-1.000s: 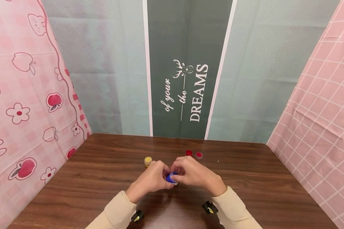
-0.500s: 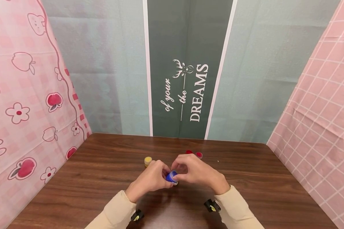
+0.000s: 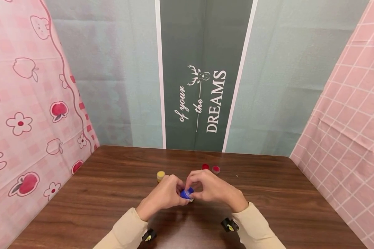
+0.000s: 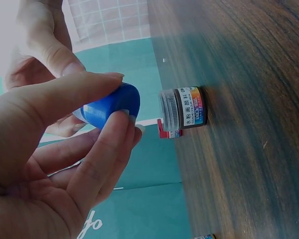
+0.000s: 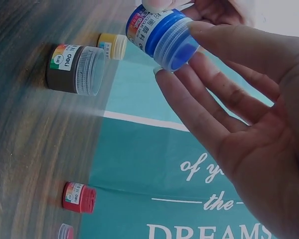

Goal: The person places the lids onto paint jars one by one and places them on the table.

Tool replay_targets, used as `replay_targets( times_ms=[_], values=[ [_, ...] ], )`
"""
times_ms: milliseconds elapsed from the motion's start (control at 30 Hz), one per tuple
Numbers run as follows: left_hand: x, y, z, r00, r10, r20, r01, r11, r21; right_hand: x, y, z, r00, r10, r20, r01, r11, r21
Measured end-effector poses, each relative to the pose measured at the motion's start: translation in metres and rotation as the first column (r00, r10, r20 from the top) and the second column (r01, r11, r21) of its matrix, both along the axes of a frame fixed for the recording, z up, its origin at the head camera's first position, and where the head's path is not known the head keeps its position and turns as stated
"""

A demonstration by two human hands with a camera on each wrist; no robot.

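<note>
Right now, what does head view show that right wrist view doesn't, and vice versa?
Head only: the pink grid cloth, the deer print, the black wrist devices.

Right wrist only: the dark jar with its clear lid.

Both: the blue jar held by left hand and right hand, yellow jar, red jar, table, DREAMS lettering.

Cloth (image 3: 196,48) past tabletop's (image 3: 121,188) far edge: “of your”, “the”, “DREAMS”; dark jar (image 5: 70,69): “deli”, “水粉画颜料”; red jar (image 5: 79,197): “deli”; blue jar (image 5: 159,37): “粉画颜料”.

left hand (image 3: 163,194) and right hand (image 3: 210,186) face each other, fingers (image 4: 92,174) curved, forearms (image 3: 124,230) angled inward.
</note>
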State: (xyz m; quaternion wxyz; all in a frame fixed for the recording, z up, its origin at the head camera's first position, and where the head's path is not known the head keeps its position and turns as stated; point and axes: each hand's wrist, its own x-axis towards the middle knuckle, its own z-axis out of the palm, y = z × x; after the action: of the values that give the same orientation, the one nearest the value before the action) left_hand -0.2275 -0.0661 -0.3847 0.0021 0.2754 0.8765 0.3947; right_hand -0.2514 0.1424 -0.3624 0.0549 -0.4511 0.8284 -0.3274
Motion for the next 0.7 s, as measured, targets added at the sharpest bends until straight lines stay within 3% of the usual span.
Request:
replay_targets(
  times_ms=[233, 700],
  values=[
    [0.0003, -0.0003, 0.0004, 1.0, 0.001, -0.001, -0.001, 1.0, -0.003, 0.0009, -0.0007, -0.0002, 0.998, -0.046, -0.05, 0.048, 0.998, 0.035],
    [-0.0009, -0.0008, -0.0004, 1.0, -0.005, 0.008, 0.005, 1.0, -0.012, 0.0001, -0.0007, -0.001, 0.995, -0.074, -0.061, 0.078, 0.996, 0.054]
  ],
)
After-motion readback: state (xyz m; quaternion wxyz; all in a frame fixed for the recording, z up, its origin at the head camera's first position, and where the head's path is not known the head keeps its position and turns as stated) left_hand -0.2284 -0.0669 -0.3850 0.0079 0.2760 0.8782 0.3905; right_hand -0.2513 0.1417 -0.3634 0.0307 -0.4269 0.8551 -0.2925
